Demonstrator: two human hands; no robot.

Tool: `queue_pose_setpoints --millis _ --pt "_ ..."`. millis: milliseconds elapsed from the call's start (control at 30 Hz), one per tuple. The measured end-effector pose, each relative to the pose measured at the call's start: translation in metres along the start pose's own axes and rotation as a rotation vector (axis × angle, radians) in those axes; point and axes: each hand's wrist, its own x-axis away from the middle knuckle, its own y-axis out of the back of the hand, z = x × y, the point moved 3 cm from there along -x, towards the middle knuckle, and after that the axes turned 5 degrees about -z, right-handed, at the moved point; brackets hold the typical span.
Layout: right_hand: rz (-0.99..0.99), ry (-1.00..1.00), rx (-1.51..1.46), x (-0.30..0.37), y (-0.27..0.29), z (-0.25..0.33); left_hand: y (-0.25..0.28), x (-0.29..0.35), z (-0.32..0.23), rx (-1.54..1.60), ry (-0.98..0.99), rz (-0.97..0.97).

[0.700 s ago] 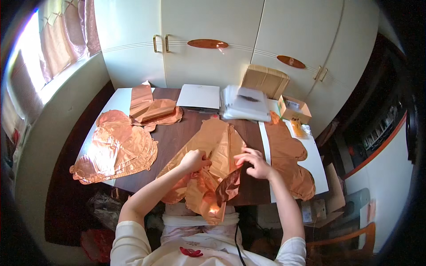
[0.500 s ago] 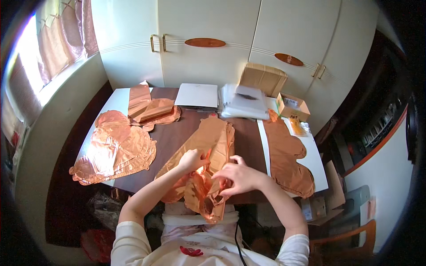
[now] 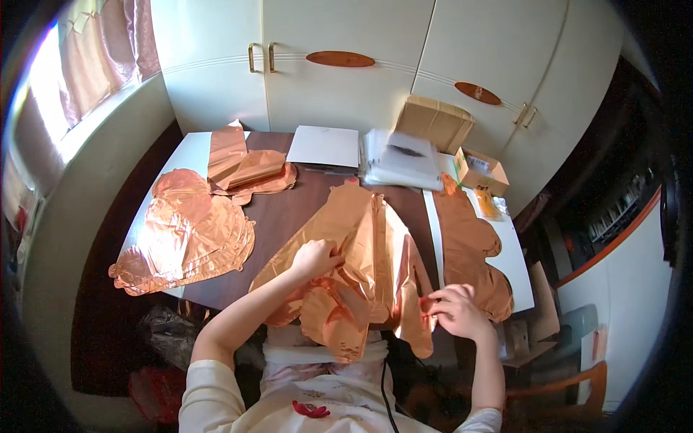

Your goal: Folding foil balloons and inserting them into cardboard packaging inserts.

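In front of me a flat, copper-coloured foil balloon (image 3: 346, 224) lies partly unfolded, its near end drooping over the table's front edge toward my lap. My left hand (image 3: 316, 260) is closed on the foil near its middle. To the right, my right hand (image 3: 460, 310) pinches the edge of a foil flap, which is drawn out sideways and hangs in creases. Several more flat foil balloons (image 3: 202, 224) are stacked at the left, and a folded one (image 3: 253, 173) rests behind them. Another foil balloon (image 3: 469, 245) with a wavy outline lies on the right side.
Along the back of the dark table (image 3: 278, 224) are a white stack of sheets (image 3: 323, 146), clear plastic bags (image 3: 401, 160), a cardboard box (image 3: 435, 119) and a small open box (image 3: 480, 172). An orange packet (image 3: 489, 203) lies beside it. White cabinets (image 3: 339, 94) stand behind.
My right hand has moved right, pulling a foil flap outward so the balloon spreads wider. My left hand stays closed on the foil in nearly the same place.
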Motion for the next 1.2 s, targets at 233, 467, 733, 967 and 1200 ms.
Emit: queue_pose_setpoints --millis 233,467,733,967,1200 --pt "-0.304 -0.036 -0.087 -0.011 0.009 0.002 0.004 -0.001 -0.003 0.033 0.018 0.054" --pt "-0.147 0.019 -0.215 -0.062 -0.079 0.024 0.008 0.0 -0.011 -0.02 -0.025 0.037" --pt "-0.186 0.005 -0.105 -0.069 -0.124 0.022 0.016 -0.004 -0.006 -0.072 0.001 0.11" --pt "-0.236 -0.048 -0.103 -0.064 -0.124 0.018 -0.002 -0.019 -0.035 -0.105 -0.435 0.052" --pt "-0.231 -0.042 -0.167 -0.072 -0.12 0.018 -0.005 -0.04 -0.007 -0.18 -0.356 0.175"
